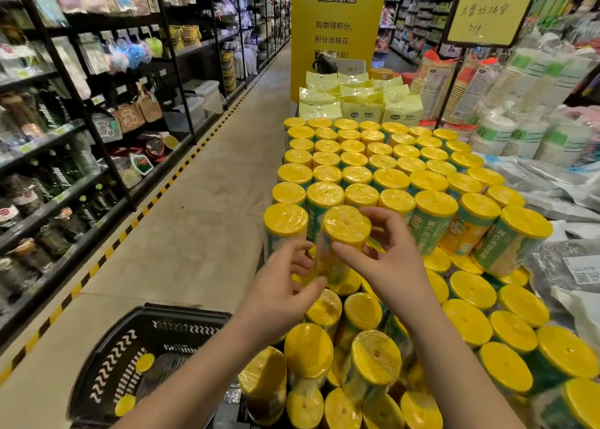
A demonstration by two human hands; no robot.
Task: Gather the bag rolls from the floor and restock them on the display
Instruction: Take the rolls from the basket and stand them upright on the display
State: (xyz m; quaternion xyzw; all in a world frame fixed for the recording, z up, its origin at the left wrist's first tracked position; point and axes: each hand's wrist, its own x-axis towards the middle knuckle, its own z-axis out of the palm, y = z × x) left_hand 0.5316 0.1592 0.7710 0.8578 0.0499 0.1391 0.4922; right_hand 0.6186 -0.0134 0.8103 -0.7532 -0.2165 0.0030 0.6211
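Head cam: both hands are clamped on one bag roll (pixel 341 243). The left hand (pixel 285 285) has its fingers wrapped round the lower half, and the right hand (pixel 383 259) has its thumb on the side with fingers spread behind the yellow cap, I'd guess to keep it upright while it goes into the front gap among the display rolls (pixel 391 179). They stand tightly packed beside a beige aisle floor (pixel 201 217), with a black basket (pixel 113 357) below holding a couple more and stocked shelves (pixel 65 169) on the left.
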